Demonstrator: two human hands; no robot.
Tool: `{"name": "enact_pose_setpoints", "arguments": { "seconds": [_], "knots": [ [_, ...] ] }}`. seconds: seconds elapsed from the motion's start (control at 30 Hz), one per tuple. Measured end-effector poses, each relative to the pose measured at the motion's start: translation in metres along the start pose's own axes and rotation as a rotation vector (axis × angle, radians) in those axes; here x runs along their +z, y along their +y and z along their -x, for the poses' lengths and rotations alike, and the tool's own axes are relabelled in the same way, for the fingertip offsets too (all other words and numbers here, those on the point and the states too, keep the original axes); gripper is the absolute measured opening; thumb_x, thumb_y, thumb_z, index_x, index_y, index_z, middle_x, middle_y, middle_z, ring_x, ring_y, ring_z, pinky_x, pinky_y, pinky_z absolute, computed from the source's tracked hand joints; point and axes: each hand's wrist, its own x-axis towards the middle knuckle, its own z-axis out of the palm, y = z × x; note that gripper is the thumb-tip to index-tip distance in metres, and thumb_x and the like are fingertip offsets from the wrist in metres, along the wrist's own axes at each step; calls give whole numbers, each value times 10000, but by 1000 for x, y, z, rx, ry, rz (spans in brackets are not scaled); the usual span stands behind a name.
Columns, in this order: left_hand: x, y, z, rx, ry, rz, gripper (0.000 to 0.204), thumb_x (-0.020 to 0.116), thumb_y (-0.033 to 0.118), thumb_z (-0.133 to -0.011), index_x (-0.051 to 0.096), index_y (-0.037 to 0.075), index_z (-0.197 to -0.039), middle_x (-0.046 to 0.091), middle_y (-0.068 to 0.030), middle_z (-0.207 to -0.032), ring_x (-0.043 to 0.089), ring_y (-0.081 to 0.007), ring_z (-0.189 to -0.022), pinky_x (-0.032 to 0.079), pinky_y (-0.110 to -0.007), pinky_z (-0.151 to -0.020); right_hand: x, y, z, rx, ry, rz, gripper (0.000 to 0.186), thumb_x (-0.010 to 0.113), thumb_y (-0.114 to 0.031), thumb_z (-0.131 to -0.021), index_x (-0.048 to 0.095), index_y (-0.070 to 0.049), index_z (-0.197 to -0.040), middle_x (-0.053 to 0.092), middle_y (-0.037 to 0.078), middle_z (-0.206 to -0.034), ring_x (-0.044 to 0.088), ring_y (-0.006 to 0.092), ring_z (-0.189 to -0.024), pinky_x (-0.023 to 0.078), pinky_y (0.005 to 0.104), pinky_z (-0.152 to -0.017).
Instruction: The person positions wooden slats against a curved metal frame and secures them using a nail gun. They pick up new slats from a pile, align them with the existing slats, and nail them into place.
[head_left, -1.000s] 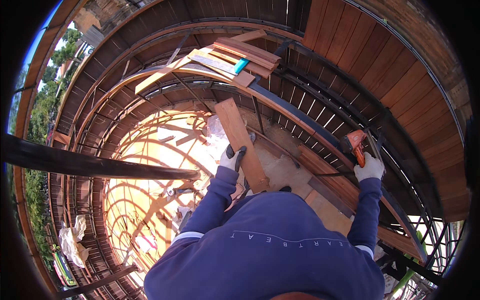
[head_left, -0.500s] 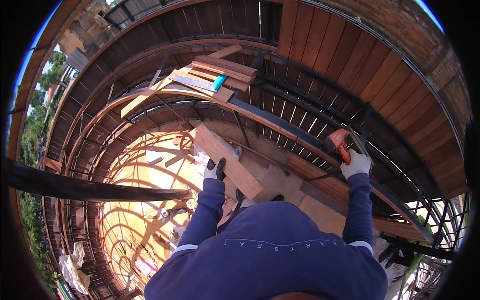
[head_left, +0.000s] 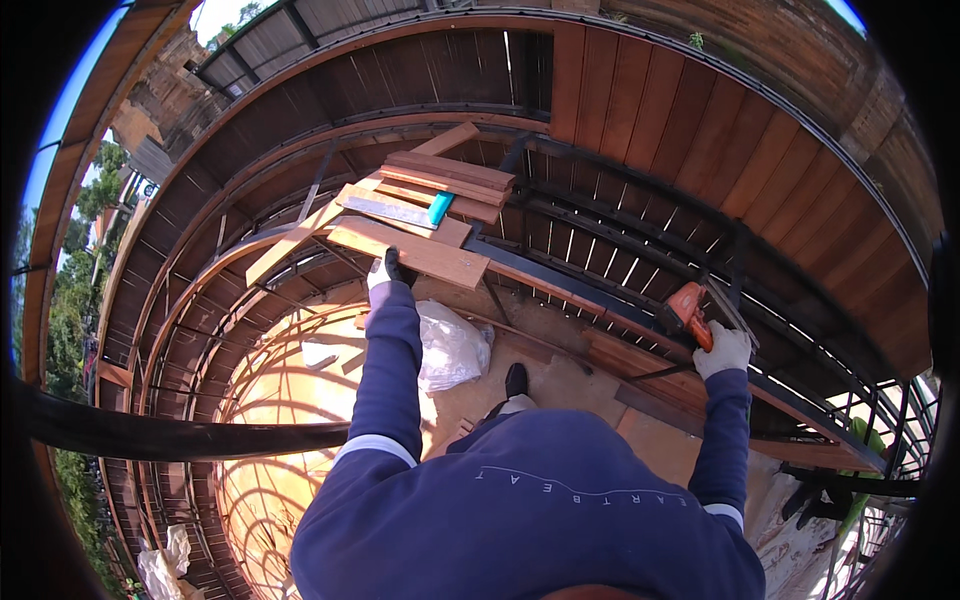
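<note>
My left hand, in a light glove with dark fingertips, grips the near edge of a short wooden board. That board is at the curved rail, beside the other planks; whether it rests on them I cannot tell. Farther right, my right hand, also gloved, is closed round the handle of an orange handheld power tool. The tool is at the dark curved framework; its working end is hard to make out. Just beyond the board lies a handsaw with a teal handle, its pale blade flat on the planks.
Several stacked planks lie across the curved rail. A dark bar crosses at left. Below sits a white plastic bag on the floor. Slatted wooden panels curve round the far side.
My left hand has carried the board forward and up from near my body to the planks on the rail. The power tool stays in my right hand, and my view has shifted slightly.
</note>
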Motion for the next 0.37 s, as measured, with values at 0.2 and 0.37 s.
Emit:
{"name": "enact_pose_setpoints", "arguments": {
  "seconds": [0.2, 0.37],
  "knots": [
    [18, -5, -127, 48, 120, -308, 413, 720, 282, -918, 625, -36, -1164, 684, -162, -1028, 616, -253, -840, 507, -391, -809, 4, -9, -5, 60, 15, 20, 502, 720, -271, -642, 681, -114, -1117, 703, 130, -964, 609, 349, -1020, 385, 477, -1040],
    [17, -48, -312, -174, -165, 17, 735, 712, 459, -907, 356, 171, -1481, 471, -103, -1485, 560, -338, -1239, 353, -586, -1113, 2, -12, -8, 112, -1, 43, 489, 718, -248, -622, 698, -117, -1092, 685, 155, -912, 609, 366, -957, 444, 457, -924]
  ]
}}
